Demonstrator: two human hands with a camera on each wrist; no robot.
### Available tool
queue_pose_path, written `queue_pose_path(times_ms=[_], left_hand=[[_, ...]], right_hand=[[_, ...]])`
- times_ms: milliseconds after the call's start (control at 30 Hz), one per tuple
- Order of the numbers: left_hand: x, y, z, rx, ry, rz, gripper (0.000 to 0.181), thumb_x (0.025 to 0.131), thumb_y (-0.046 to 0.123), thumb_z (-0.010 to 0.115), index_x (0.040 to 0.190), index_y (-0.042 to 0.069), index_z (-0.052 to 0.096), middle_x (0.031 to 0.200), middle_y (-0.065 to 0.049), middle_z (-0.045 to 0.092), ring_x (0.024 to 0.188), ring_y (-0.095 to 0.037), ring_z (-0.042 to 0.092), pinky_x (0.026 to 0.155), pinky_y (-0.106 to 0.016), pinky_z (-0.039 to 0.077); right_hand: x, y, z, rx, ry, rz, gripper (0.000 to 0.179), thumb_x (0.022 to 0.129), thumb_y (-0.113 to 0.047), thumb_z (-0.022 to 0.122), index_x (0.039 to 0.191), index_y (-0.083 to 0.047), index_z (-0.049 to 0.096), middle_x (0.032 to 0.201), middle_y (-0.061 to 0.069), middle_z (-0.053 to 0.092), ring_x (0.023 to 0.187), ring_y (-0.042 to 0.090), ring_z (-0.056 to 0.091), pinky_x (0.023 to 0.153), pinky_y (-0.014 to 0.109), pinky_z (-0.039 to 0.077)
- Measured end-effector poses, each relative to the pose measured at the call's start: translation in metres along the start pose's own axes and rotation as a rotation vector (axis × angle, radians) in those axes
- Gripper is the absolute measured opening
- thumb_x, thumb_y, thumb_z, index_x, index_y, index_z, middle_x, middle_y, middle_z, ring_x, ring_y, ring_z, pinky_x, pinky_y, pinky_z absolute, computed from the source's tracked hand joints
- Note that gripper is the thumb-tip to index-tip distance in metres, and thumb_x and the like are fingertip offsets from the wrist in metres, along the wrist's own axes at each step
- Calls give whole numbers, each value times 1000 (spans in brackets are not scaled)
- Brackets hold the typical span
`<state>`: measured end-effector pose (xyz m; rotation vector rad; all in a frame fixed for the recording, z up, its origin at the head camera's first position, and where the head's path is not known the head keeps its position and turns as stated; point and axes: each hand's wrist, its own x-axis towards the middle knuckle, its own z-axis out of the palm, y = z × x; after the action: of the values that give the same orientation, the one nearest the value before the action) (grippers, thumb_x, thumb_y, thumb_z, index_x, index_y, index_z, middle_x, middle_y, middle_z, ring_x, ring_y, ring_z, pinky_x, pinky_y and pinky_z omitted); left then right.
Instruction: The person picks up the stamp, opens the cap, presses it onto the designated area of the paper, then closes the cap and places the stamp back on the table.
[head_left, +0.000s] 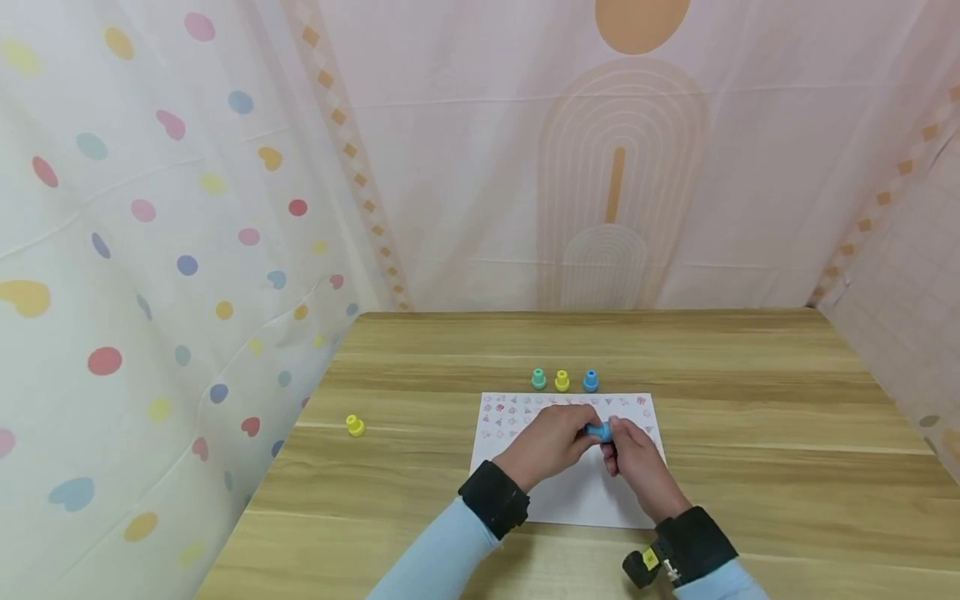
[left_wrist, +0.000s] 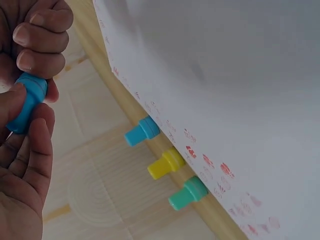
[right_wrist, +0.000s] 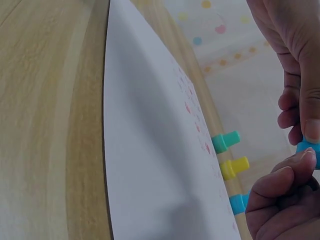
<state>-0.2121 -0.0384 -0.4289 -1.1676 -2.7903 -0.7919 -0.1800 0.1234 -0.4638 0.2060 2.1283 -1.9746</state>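
A small blue stamp (head_left: 602, 432) is held between both hands above a white sheet of paper (head_left: 573, 492). My left hand (head_left: 551, 437) pinches its narrow handle end, thumb and fingers around it. At the wider end, the right hand (head_left: 637, 461) grips with its fingers curled, as the left wrist view shows on the blue stamp (left_wrist: 34, 97). Rows of small reddish printed marks (left_wrist: 207, 160) run along the far part of the sheet. In the right wrist view the fingers hide most of the stamp.
Beyond the paper's far edge stand a green stamp (head_left: 538, 379), a yellow stamp (head_left: 562, 381) and another blue stamp (head_left: 590, 381) in a row. A second yellow stamp (head_left: 355, 426) sits far left on the wooden table (head_left: 787, 433). Patterned curtains (head_left: 465, 167) hang behind and left.
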Motion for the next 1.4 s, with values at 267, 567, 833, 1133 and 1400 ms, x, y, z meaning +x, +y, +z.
queue_pose_path(times_ms=[267,567,833,1133,1400], left_hand=[[0,-2,6,232,3,112,6,94,14,70,97,15,65,88,9,65,77,-1,54,78,-13,47],[0,-4,2,199,-42,60,16,94,14,70,109,14,65,99,7,66,87,-3,57,88,-16,47],[1,-8,-6,126,-38,46,20,94,13,70,113,12,68,103,4,68,90,-4,59,87,-16,48],[4,-16,-18,76,-29,-1,19,95,19,69,112,10,68,98,5,67,81,-4,56,80,-15,49],[4,-33,-33,142,-7,-17,23,94,18,69,116,12,68,96,4,63,83,-9,55,79,-17,50]], right_hand=[[0,1,-1,50,-29,27,39,111,-35,25,104,-3,46,85,4,43,73,18,43,65,27,38],[-2,0,-1,13,-31,0,39,111,-32,26,107,-1,50,88,7,48,78,20,46,69,28,42],[-2,-4,1,12,1,-44,40,111,-26,28,108,2,56,88,9,59,77,20,52,70,26,49],[-2,-1,-1,-40,33,-65,37,110,-19,31,118,8,54,90,11,62,75,20,55,69,26,50],[-2,3,-2,-335,75,-94,36,107,-30,46,126,-3,60,106,11,64,90,22,57,78,33,49]])
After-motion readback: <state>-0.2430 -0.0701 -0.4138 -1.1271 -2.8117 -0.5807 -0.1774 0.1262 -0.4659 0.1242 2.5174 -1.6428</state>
